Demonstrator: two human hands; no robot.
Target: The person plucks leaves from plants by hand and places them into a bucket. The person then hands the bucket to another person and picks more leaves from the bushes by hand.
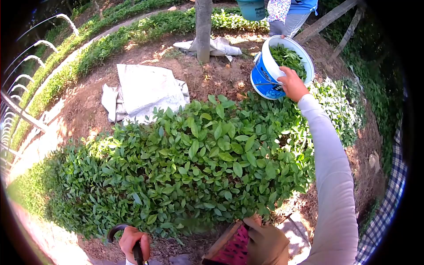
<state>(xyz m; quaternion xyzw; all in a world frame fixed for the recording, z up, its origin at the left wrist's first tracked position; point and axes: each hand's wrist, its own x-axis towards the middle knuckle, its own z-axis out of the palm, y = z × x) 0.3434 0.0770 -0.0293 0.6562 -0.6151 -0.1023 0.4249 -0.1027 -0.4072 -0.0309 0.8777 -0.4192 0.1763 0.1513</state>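
Note:
My right hand (292, 85), arm stretched forward in a light sleeve, grips the near rim of a blue and white bucket (268, 75). The bucket tilts toward me, and green leaves (288, 59) lie inside it. Another person's gloved hand (277, 29) is at the bucket's far rim. Low in the view, my left hand (134, 244) is closed around a black hooked handle (118, 229), like that of an umbrella or cane; its lower part is out of view. Between my arms spreads a dense row of leafy green bushes (198, 163).
Beyond the bushes, a white sack (148, 90) lies on bare soil. A tree trunk (203, 31) stands behind it, and the other person (298, 15) holds a teal bucket (251, 9) nearby. A pink, black-spotted item (232, 247) is below me. White hoops (33, 59) line the left.

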